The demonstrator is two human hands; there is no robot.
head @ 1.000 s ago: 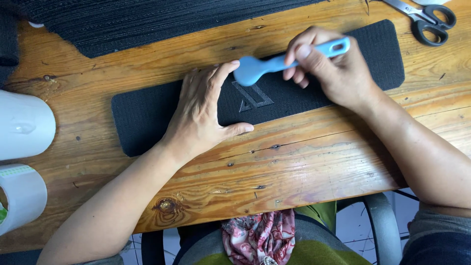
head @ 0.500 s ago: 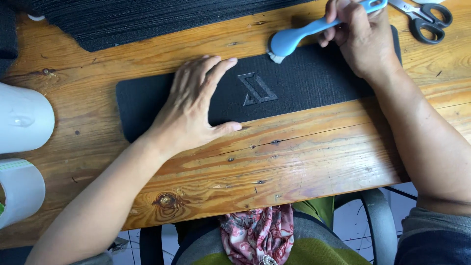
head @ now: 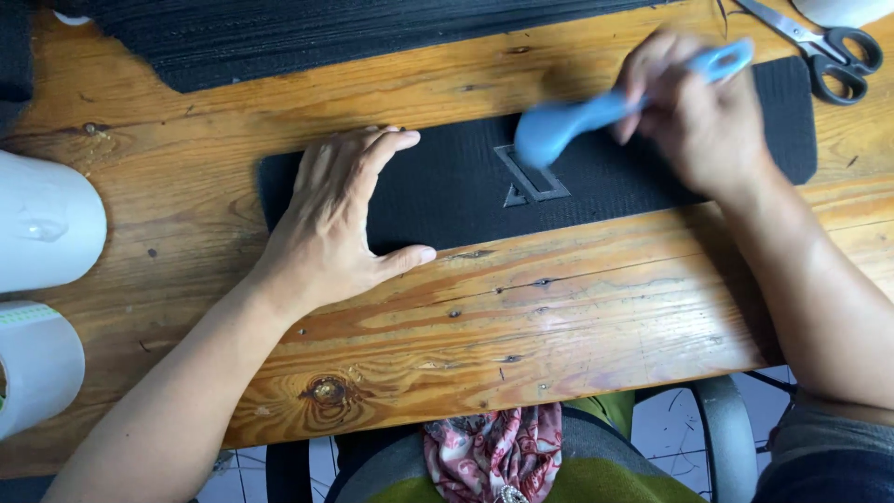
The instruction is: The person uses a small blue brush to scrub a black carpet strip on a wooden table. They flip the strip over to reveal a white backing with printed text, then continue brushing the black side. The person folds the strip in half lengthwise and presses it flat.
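A long black textured strip [head: 466,200] with a raised angular emblem [head: 533,177] lies across a wooden table [head: 521,317]. My left hand [head: 340,224] rests flat on the strip's left part, fingers spread, thumb on the wood at its near edge. My right hand [head: 694,116] grips the handle of a light blue tool [head: 568,121]. The tool's rounded head hovers just above the emblem and is blurred by motion.
A stack of black textured sheets [head: 307,37] lies along the far edge. Scissors [head: 824,47] with dark handles sit at the top right. Two white rolls [head: 42,224] [head: 33,368] stand at the left. A patterned cloth [head: 494,452] shows below the table edge.
The view has shifted, so the strip now sits further right. My right hand has brought the blue tool back down from beyond the far edge of the strip to the emblem. My left hand stays pressed on the strip.
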